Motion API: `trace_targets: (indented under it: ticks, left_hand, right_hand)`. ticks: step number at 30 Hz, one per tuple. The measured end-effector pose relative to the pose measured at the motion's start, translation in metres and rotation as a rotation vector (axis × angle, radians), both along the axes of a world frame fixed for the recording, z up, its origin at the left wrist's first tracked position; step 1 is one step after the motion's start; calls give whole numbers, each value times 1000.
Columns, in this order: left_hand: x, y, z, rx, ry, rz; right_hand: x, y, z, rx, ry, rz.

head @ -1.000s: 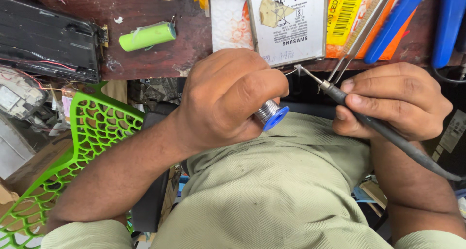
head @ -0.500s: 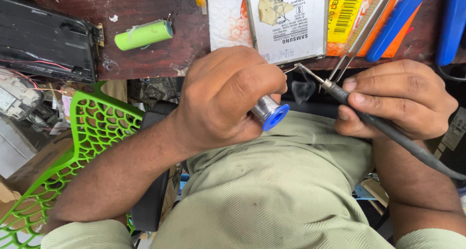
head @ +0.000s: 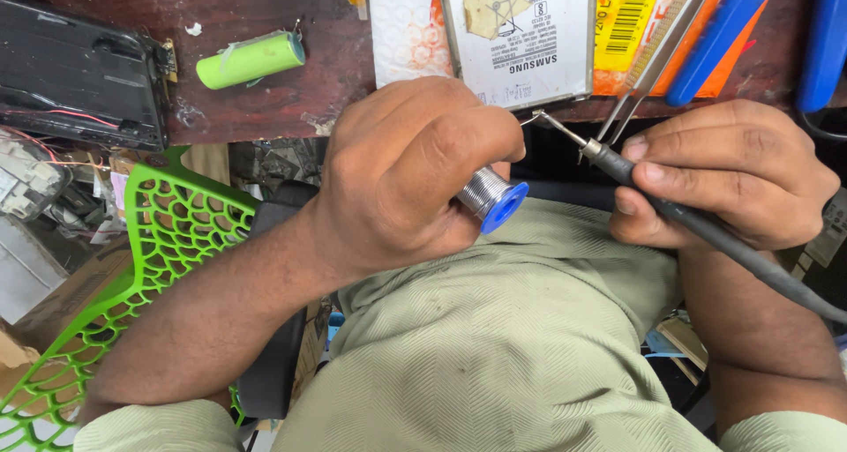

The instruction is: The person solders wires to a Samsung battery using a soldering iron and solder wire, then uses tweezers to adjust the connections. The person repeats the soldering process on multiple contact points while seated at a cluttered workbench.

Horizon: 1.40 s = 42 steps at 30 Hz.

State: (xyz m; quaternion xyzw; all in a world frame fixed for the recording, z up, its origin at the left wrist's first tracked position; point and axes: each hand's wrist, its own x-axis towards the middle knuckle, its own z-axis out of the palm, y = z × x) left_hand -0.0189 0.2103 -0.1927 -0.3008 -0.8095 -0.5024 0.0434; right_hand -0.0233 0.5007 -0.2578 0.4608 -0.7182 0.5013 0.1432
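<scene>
Beside the tweezers [head: 657,59], a flat battery [head: 520,33].

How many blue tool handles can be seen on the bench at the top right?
2. One blue handle lies slanted beside the metal tweezers, above the right hand. The other blue handle is at the right edge, partly cropped; more may lie outside the picture.

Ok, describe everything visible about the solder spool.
The small solder spool has a blue plastic end flange and tightly wound shiny grey wire. It lies tilted, flange toward the lower right, gripped in the left hand, whose fingers hide its far end. It sits above the green-shirted lap, apart from the black soldering iron.
</scene>
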Motion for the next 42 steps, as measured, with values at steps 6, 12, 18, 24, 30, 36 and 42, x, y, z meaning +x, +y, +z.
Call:
trace_targets:
  ticks: [6, 12, 18, 24, 30, 36, 42]
  left_hand:
    - [0, 0, 0, -2, -4, 1]
    - [-1, 1, 0, 8, -8, 0]
    - [1, 1, 1, -16, -23, -1]
    - [1, 0, 1, -15, -25, -6]
    - [2, 0, 1, -17, -27, -6]
    - [2, 1, 0, -17, -28, -5]
    - [4, -1, -1, -10, -16, 2]
  right_hand:
    - [5, -1, -1, -27, -50, -52]
    - [1, 1, -2, -31, -26, -26]
    - [3, 0, -3, -38, -40, -57]
    - [4, 1, -3, -43, -44, -54]
    - [4, 1, -3, -35, -42, -48]
    - [6, 1, -2, -18, -50, -63]
    - [11, 0, -3, -15, -71, -67]
